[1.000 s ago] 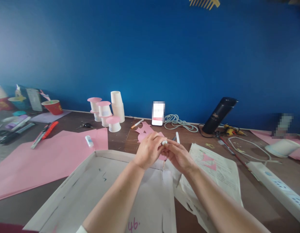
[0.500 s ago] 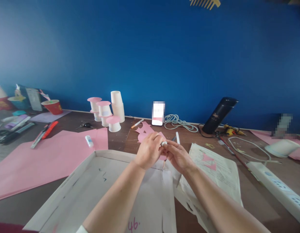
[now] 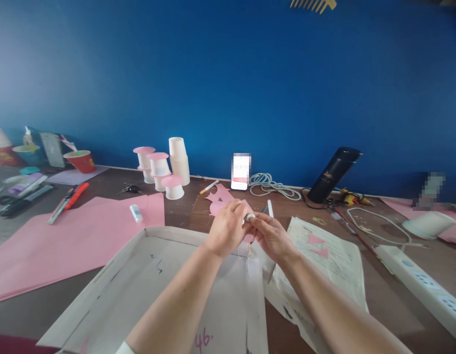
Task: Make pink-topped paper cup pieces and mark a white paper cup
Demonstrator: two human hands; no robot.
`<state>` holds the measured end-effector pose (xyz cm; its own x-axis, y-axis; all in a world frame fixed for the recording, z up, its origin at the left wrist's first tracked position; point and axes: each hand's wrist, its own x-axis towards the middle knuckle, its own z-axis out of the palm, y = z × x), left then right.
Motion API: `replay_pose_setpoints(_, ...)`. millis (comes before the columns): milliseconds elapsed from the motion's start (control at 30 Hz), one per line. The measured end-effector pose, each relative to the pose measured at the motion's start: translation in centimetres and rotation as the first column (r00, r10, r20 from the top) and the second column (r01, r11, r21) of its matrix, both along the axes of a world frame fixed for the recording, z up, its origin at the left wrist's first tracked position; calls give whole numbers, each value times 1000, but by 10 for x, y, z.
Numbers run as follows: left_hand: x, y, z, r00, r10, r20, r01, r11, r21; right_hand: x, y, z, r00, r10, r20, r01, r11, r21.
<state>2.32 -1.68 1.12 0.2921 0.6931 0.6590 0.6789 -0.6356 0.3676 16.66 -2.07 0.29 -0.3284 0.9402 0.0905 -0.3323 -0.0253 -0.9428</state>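
My left hand (image 3: 228, 227) and my right hand (image 3: 272, 237) meet over the far edge of a white cardboard tray (image 3: 147, 285). Between their fingertips is a small white piece (image 3: 249, 217), mostly hidden, its kind unclear. The left fingers curl closed around it, and the right thumb and fingers pinch its near side. Just beyond and beneath the hands lies a cut pink paper scrap (image 3: 219, 196). A white stick (image 3: 270, 209) rests behind my right hand.
Pink sheets (image 3: 84, 241) lie left, bearing a white tube (image 3: 135, 213) and a red cutter (image 3: 76, 195). White paper cups (image 3: 179, 162) with pink discs stand behind. A phone (image 3: 241, 172) leans on the wall. Right are a black flask (image 3: 333, 176), printed paper (image 3: 324, 265) and a power strip (image 3: 423, 285).
My hands stay together in almost the same spot, still pinching the small white piece, which shows at a slightly different angle. The things around them have not moved.
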Motion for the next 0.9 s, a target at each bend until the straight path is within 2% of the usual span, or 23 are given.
replay_pose_setpoints(733, -2, -1, 2, 994, -21, 111, 24, 999, -27, 1, -2, 2, 1000, 18, -8, -18, 1000, 12)
replay_pose_setpoints(900, -6, 0, 4, 996, -29, 89, 31, 999, -20, 2, -3, 4, 999, 33, -32, -33, 999, 21)
